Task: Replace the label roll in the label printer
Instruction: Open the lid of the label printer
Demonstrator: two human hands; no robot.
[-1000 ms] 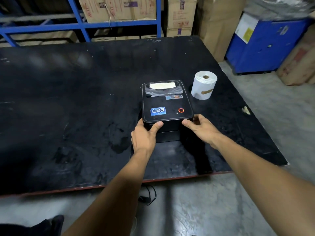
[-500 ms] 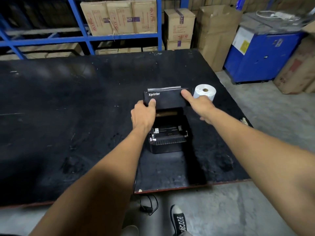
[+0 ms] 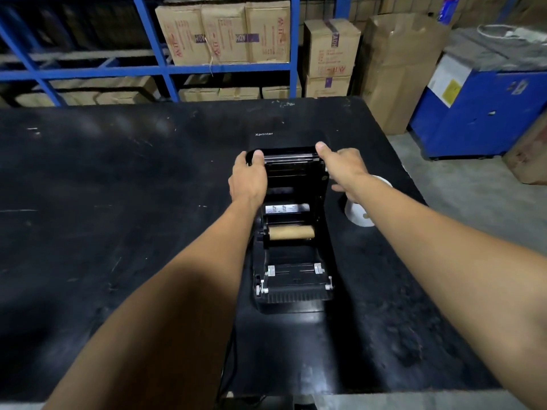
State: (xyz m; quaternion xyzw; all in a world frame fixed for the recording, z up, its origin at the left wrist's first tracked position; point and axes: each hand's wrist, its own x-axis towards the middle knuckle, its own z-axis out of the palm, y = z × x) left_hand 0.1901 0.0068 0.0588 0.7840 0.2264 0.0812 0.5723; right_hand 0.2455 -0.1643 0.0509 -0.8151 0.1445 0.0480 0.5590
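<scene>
While both hands (image 3: 248,180) (image 3: 343,170) grip the raised lid (image 3: 291,161), the cardboard core (image 3: 291,232) lies below.

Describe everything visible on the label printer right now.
The label printer is black plastic, standing on the black table with its lid swung fully back. An empty brown cardboard core sits in the bay. Left hand and right hand hold the lid's top corners. A white label roll stands to its right.
</scene>
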